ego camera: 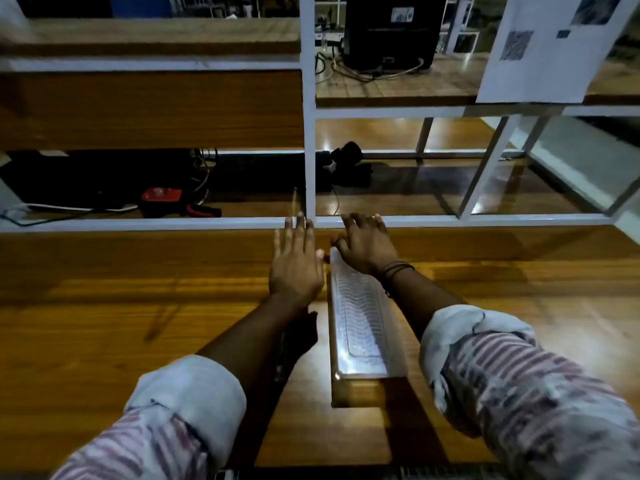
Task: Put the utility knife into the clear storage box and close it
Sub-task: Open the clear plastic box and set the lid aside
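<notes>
A long, narrow clear storage box (360, 327) lies lengthwise on the wooden table, with its ribbed lid on top. My right hand (365, 245) covers the box's far end, thumb at the left side and fingers bent over the end. My left hand (296, 265) hovers flat with its fingers apart just left of that end and holds nothing. A dark narrow object (280, 356) lies beside and partly under my left forearm. It is too hidden to tell whether it is the utility knife.
A white metal frame rail (485, 220) runs across just beyond my fingertips, with an upright post (309, 133) between my hands. Behind it lie a red and black tool (162, 197), cables and a black device (348, 157). Wooden tabletop (121, 306) spreads to both sides.
</notes>
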A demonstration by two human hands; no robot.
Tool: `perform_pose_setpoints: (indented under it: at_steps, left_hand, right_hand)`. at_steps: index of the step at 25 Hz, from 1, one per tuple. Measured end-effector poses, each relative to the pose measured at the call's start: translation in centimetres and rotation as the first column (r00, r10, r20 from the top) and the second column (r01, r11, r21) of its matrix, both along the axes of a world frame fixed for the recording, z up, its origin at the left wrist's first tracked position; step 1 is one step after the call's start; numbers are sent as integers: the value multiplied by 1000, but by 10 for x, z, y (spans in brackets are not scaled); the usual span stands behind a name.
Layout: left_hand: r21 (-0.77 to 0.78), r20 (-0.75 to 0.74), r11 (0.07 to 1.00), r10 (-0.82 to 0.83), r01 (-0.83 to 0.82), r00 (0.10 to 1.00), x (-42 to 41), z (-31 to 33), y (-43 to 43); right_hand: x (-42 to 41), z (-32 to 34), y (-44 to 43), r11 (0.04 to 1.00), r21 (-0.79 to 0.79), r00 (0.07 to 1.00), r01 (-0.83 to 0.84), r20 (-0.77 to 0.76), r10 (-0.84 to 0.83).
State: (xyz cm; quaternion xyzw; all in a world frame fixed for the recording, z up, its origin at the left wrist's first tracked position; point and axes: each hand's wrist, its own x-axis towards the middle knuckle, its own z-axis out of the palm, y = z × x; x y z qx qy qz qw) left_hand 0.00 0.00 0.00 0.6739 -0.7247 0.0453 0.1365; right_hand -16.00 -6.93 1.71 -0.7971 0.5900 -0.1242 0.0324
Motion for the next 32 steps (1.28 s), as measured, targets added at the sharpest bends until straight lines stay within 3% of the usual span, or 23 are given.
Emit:
perform_pose_setpoints:
  at_steps: [3,7,10,14,22,26,32]
  left_hand:
    - [87,-46,996,-11,15,999,-5,-18,13]
    - [149,-390,988,23,38,920,-18,-38,45]
    - [293,-630,956,174,24,756,-29,-33,55]
    - [290,-853,957,261,-7,453,-36,-52,50]
    - [379,-919,925,372,33,130,-40,-81,49]
    - [389,-918,919,380,63,114,-37,-100,41]
    - [379,-925,916,373,130,66,-36,-80,44]
  right_hand:
    - [5,-12,4,997,71,998,-24,-58,28]
    - [9,-13,12,980,195,996,-47,-69,62]
    - [11,-19,10,985,170,998,-30,-56,40]
    - [15,-34,14,990,138,997,37,58,-46]
    - [21,-45,18,993,50,961,105,250,-114]
    - [20,-50,15,994,57,956,97,271,-109]
    - [18,-54,12,995,55,965,85,244,-96]
